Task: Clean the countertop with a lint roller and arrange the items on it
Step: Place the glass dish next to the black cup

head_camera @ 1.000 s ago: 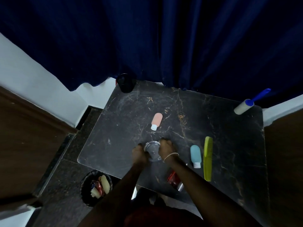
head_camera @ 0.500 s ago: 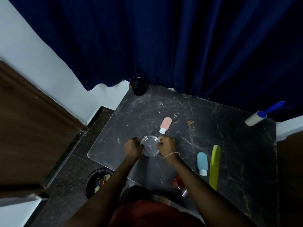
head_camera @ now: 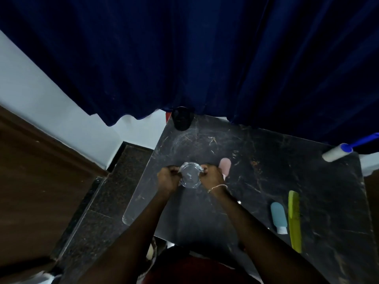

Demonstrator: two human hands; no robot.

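Observation:
A clear glass dish (head_camera: 189,174) sits over the dark marble countertop (head_camera: 256,165), held from both sides. My left hand (head_camera: 167,179) grips its left rim and my right hand (head_camera: 212,175) grips its right rim. A pink bottle (head_camera: 225,165) lies just right of my right hand, partly hidden by it. The lint roller (head_camera: 336,153), white with a blue handle, lies at the far right corner. A blue bottle (head_camera: 279,217) and a yellow-green comb (head_camera: 294,221) lie side by side near the front right.
A black cup (head_camera: 181,118) stands at the countertop's far left corner under a dark blue curtain (head_camera: 205,58). A wooden panel (head_camera: 37,181) and dark stone floor (head_camera: 98,212) lie to the left, below the countertop's left edge.
Both hands have carried the glass dish away from me and leftward across the countertop, past the pink bottle. The camera view shifted, so the bin and the red item near the front edge dropped out of sight.

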